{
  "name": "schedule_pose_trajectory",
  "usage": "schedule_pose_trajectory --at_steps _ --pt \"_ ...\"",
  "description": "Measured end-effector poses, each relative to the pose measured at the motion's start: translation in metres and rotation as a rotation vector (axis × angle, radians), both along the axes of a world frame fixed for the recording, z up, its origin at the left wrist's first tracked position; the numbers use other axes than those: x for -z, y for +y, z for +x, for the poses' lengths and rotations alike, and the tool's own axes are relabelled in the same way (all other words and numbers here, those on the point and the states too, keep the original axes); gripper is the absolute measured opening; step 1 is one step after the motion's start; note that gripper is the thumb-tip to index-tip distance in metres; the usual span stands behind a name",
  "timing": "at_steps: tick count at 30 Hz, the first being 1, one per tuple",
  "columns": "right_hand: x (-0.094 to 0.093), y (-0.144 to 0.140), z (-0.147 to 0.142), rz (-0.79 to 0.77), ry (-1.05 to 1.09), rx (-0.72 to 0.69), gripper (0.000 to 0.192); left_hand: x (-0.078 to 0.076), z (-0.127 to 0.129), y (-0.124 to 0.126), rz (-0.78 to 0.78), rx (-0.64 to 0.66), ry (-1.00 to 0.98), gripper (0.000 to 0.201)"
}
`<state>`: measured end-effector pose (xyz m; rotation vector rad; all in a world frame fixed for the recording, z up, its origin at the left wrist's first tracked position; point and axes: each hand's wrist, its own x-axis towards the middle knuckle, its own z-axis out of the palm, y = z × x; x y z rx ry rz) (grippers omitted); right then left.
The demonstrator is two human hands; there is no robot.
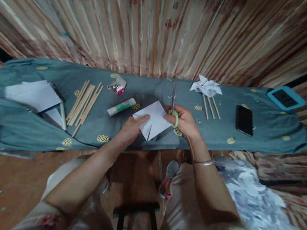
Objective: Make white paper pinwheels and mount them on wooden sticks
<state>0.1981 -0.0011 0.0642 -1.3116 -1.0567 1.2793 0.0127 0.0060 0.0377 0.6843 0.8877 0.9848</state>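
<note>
My left hand (132, 128) pinches the near left edge of a white square of paper (154, 119), which has cuts in from its corners. My right hand (184, 121) grips green-handled scissors (172, 108) at the paper's right edge, blades pointing away from me. Both hands hover over the front edge of a table covered in teal cloth (18, 124). A glue stick (121, 106) lies just left of the paper.
Wooden sticks (84, 102) and white paper sheets (34, 94) lie at left, a small staple box (117, 85) behind the glue. A paper pinwheel (206, 86), three sticks (211, 107), a black phone (244, 120) and a blue-cased tablet (286, 97) sit right. Paper scraps (251, 201) pile by my right knee.
</note>
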Motion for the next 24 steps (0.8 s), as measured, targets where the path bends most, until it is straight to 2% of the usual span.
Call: schedule_pose_trajectory --at_steps 6,14,17,20,24 --pt "-0.001 -0.003 -0.001 -0.009 0.009 -0.008 0.044 -0.001 -0.01 0.01 0.021 -0.028 0.062 0.03" --pt "0.001 -0.001 -0.001 0.017 0.009 0.062 0.04 -0.019 -0.029 0.023 0.098 -0.047 0.094 0.032" --pt "0.002 0.0 -0.001 0.046 0.024 0.145 0.039 -0.024 -0.036 0.028 0.121 -0.113 0.061 0.033" --pt "0.005 0.003 -0.004 0.089 0.059 0.28 0.04 -0.023 -0.036 0.026 0.102 -0.196 -0.052 0.032" --pt "0.012 0.006 -0.014 0.092 0.108 0.42 0.043 -0.014 -0.016 0.009 -0.029 -0.123 -0.138 0.048"
